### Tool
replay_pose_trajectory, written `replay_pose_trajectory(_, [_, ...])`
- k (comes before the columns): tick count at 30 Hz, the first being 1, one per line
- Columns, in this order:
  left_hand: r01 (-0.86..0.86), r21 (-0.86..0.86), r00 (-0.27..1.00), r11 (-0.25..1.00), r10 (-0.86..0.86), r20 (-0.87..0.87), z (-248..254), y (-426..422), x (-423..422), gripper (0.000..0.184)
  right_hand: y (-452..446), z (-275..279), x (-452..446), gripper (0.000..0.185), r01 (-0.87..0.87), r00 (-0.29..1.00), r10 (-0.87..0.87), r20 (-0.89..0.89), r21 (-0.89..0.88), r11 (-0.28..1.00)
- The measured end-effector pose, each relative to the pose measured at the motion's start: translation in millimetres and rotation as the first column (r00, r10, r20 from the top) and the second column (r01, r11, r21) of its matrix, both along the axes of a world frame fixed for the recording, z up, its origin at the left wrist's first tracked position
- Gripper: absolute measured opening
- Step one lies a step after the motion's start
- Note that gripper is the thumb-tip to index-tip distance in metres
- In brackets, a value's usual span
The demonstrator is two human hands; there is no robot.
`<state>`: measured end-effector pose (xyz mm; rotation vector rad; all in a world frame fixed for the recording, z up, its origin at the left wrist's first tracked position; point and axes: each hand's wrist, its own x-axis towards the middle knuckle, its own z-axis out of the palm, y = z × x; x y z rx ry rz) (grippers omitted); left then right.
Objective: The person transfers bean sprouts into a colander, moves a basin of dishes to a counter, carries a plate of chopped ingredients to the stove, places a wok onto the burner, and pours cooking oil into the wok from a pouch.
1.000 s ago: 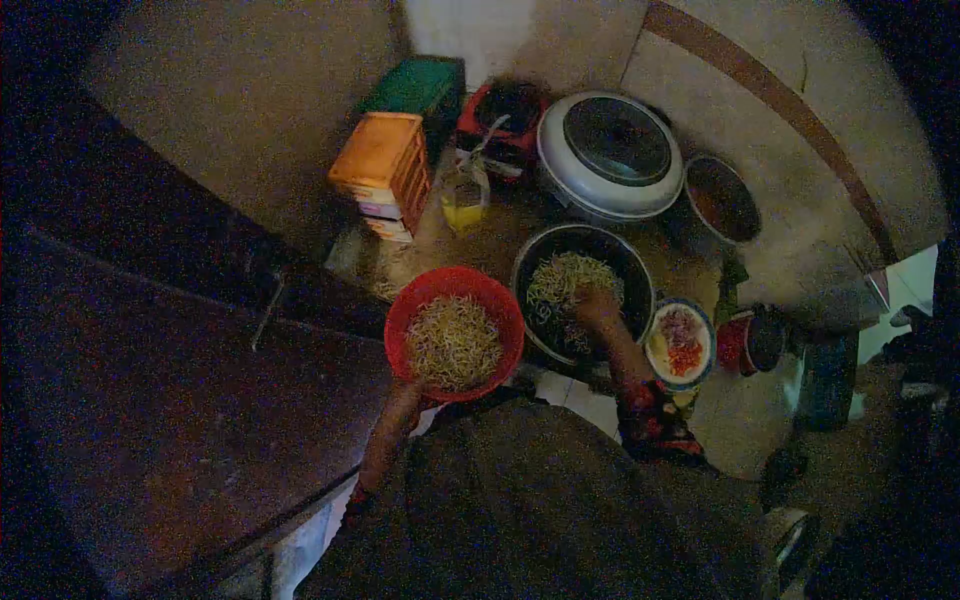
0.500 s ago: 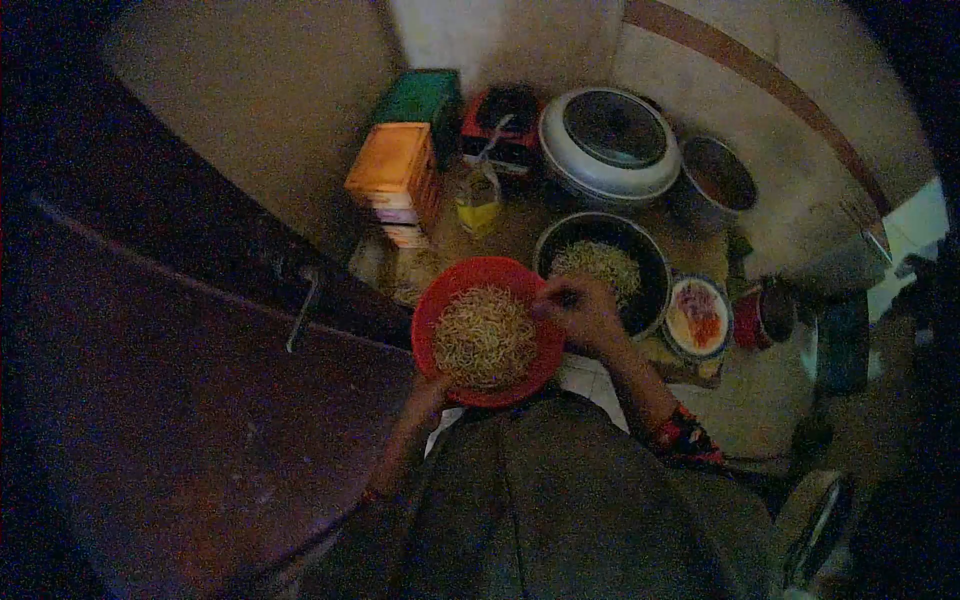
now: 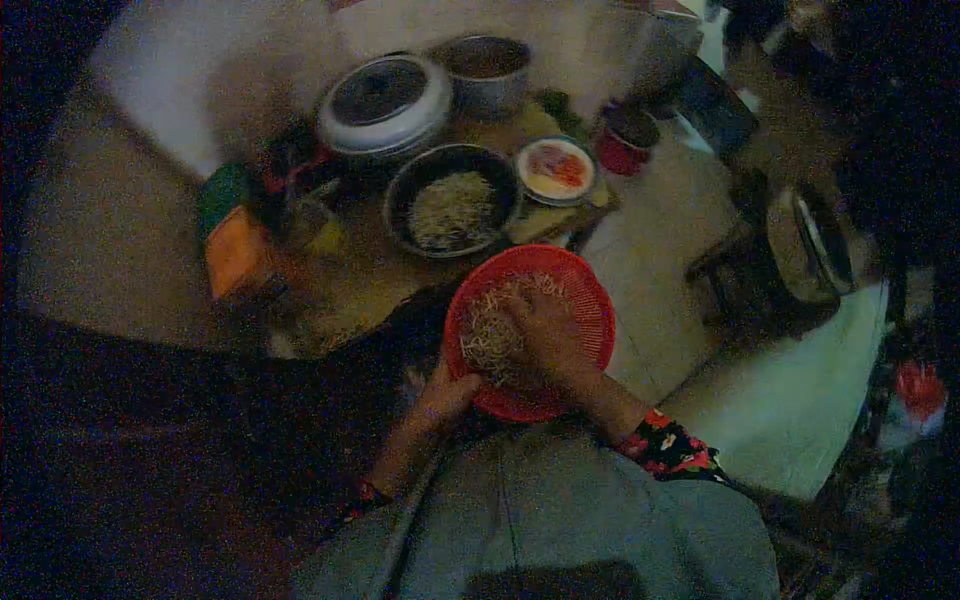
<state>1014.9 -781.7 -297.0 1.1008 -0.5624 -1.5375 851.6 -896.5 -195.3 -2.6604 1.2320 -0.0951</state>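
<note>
In the head view, a red plastic colander (image 3: 597, 335) sits over my lap, tilted slightly. Heaped in it are pale thin strands that look like bean sprouts (image 3: 490, 343). My left hand (image 3: 450, 390) grips the colander's near left rim, thumb over the edge and the other fingers mostly hidden. Inside the colander, my right hand (image 3: 545, 335) is sunk into the strands with its fingers curled down; the fingertips are blurred and partly covered. Just beyond it stands a dark round pan (image 3: 401, 222) holding similar pale strands.
Right of the pan is a plate (image 3: 557, 170) with orange and reddish pieces. Behind stand a lidded pot (image 3: 385, 105) and a metal pot (image 3: 488, 75). An orange box (image 3: 238, 253) is at left, a red container (image 3: 627, 137) at right. A chair-like object (image 3: 805, 245) stands farther right.
My view has swung right. My right hand has gone from the colander's right rim down into the strands, while my left hand keeps its hold. The strands now bunch toward the left side.
</note>
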Motion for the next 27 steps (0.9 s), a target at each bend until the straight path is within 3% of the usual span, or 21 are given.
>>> replay_pose_trajectory(1, [0.056,-0.013,0.998,0.998,-0.056,0.001,-0.6,4.9,-5.8,0.062,8.6,7.2,-15.6,0.076,0.099,0.986,-0.122,0.111,0.199,0.975])
replay_pose_trajectory(4, [0.229,-0.004,0.973,0.973,-0.229,-0.010,19.8,27.4,-22.7,0.064,46.9,12.8,-79.4,0.066,0.289,0.855,-0.419,0.304,0.391,0.874])
replay_pose_trajectory(7, [0.455,0.053,0.890,0.889,-0.456,0.022,45.9,45.3,-39.5,0.065,111.8,32.1,-128.8,0.050,0.258,0.713,-0.474,0.517,0.435,0.862])
replay_pose_trajectory(10, [0.681,0.146,0.703,0.718,-0.696,0.144,71.5,-6.7,-83.9,0.065,115.1,74.6,-193.0,0.036,0.405,0.502,-0.661,0.557,0.524,0.749])
replay_pose_trajectory(13, [0.759,0.106,0.626,0.643,-0.764,0.154,95.2,13.1,-134.6,0.062,184.3,79.3,-236.8,0.025,0.566,0.259,-0.720,0.644,0.503,0.653])
replay_pose_trajectory(14, [0.767,0.064,0.638,0.638,-0.770,0.022,102.2,-56.8,-63.1,0.060,116.9,105.4,-162.0,0.021,0.679,0.375,-0.709,0.597,0.344,0.649])
replay_pose_trajectory(15, [0.795,0.010,0.607,0.607,-0.794,-0.040,99.2,-163.1,4.9,0.058,31.4,110.9,-88.3,0.020,0.741,0.365,-0.741,0.563,0.307,0.598])
replay_pose_trajectory(18, [0.860,0.073,0.510,0.505,-0.846,-0.153,72.6,-209.5,-2.7,0.059,24.6,81.1,-83.6,0.023,0.884,0.322,-0.809,0.493,0.151,0.443])
replay_pose_trajectory(20, [0.892,0.114,0.448,0.437,-0.888,-0.100,77.3,-237.5,8.9,0.060,24.8,70.8,-67.3,0.028,0.962,0.250,-0.840,0.481,-0.028,0.271])
replay_pose_trajectory(21, [0.894,0.169,0.426,0.414,-0.904,-0.038,66.0,-259.7,27.9,0.061,13.8,38.8,-46.9,0.030,0.980,0.195,-0.843,0.501,-0.074,0.183])
replay_pose_trajectory(22, [0.897,0.184,0.411,0.401,-0.911,-0.018,65.9,-273.9,37.7,0.060,4.9,41.8,-31.2,0.040,0.996,0.085,-0.884,0.459,-0.050,0.069])
replay_pose_trajectory(24, [0.907,0.195,0.378,0.373,-0.926,0.011,69.8,-298.7,45.9,0.059,-0.2,-4.6,-22.3,0.044,0.984,-0.086,-0.871,0.483,0.176,0.001])
replay_pose_trajectory(27, [0.912,0.257,0.312,0.318,-0.948,0.067,78.2,-331.3,45.4,0.059,-3.5,-41.6,-15.6,0.044,0.833,-0.256,-0.900,0.353,0.552,-0.020])
